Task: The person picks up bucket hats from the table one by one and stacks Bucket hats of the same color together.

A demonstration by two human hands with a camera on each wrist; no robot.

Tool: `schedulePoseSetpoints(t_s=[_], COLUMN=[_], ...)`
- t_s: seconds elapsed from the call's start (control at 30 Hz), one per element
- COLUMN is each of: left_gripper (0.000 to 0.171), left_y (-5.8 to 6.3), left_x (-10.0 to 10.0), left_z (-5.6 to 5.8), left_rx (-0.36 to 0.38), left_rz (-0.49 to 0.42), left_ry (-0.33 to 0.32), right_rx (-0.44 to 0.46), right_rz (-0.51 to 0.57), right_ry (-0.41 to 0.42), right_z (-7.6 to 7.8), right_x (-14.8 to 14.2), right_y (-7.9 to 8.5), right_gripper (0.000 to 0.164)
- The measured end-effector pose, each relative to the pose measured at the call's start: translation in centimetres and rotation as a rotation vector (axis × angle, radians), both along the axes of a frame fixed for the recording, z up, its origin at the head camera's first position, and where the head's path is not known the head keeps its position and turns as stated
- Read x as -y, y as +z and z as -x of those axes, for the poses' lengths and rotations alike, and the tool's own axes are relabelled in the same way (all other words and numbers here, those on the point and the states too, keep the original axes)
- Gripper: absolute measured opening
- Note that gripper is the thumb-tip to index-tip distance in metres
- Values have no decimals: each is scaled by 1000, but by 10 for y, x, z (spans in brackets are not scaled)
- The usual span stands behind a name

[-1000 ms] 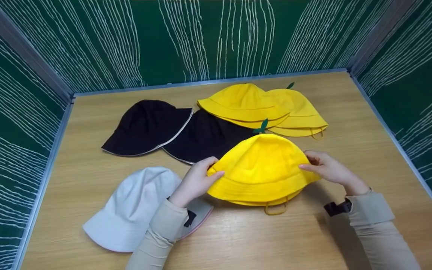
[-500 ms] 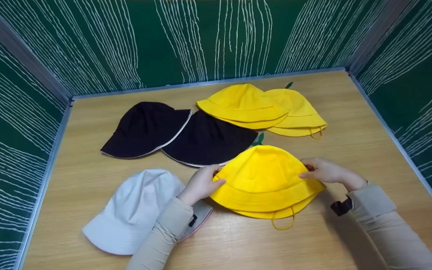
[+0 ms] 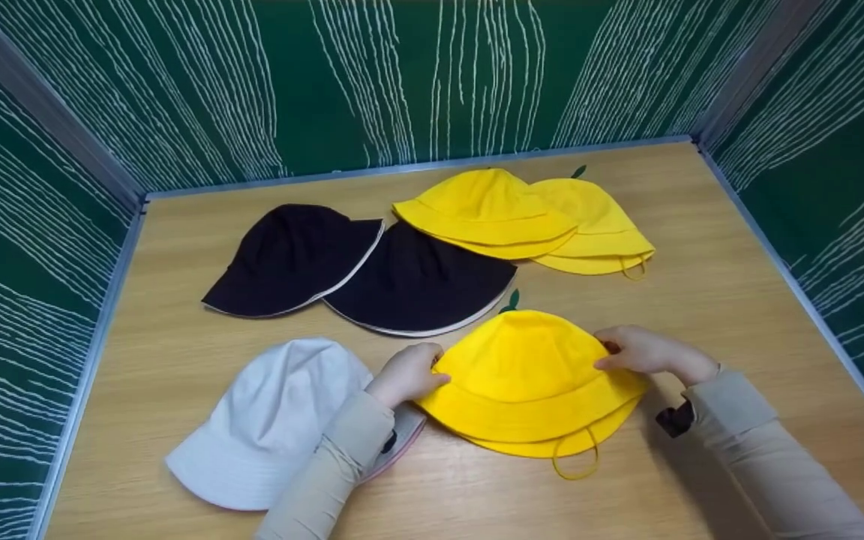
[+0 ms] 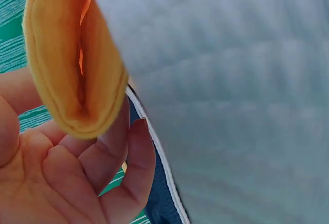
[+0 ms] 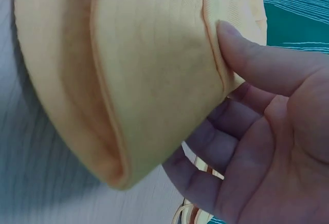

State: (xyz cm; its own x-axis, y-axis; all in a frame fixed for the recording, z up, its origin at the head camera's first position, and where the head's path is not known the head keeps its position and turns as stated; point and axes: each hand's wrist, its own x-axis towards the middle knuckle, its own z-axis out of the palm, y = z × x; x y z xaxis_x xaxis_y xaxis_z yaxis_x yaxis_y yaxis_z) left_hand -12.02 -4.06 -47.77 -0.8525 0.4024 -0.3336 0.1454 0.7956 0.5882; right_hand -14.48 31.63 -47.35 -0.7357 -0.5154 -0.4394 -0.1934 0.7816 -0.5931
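Note:
A yellow bucket hat with a green leaf tab on its crown and a thin yellow cord loop hangs between both hands, low over the front of the table. My left hand pinches its left side, thumb in front and fingers behind. On the opposite side, my right hand grips the hat the same way. The right wrist view shows the thumb pressing the yellow fabric near the brim seam. In the left wrist view the folded brim lies against the palm side. A white bucket hat is partly behind my left forearm.
Two black bucket hats overlap at the back left, one lying over the other. Behind them, two yellow hats overlap, the left one covering part of the right. Green walls with white lines border the table.
Both hands have brought the yellow hat down and nearer the front edge. More of the black hat behind it now shows. The other hats stay in place.

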Motion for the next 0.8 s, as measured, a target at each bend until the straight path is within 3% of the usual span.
schedulePoseSetpoints(t_s=[0.23,0.63,0.8], left_gripper=[31,23,23], left_y=[-5,-12,-13], left_x=[-4,-17,-19], left_z=[-1,-1,-3], left_rx=[13,9,9], left_rz=[14,17,22], left_ry=[1,8,0], right_rx=[-10,1,-29], right_rz=[-40,-148,-124], right_ry=[-17,-62,-57], right_z=[2,6,6], right_x=[-1,-8,-11], right_y=[-1,-2,-5], right_gripper=[21,33,24])
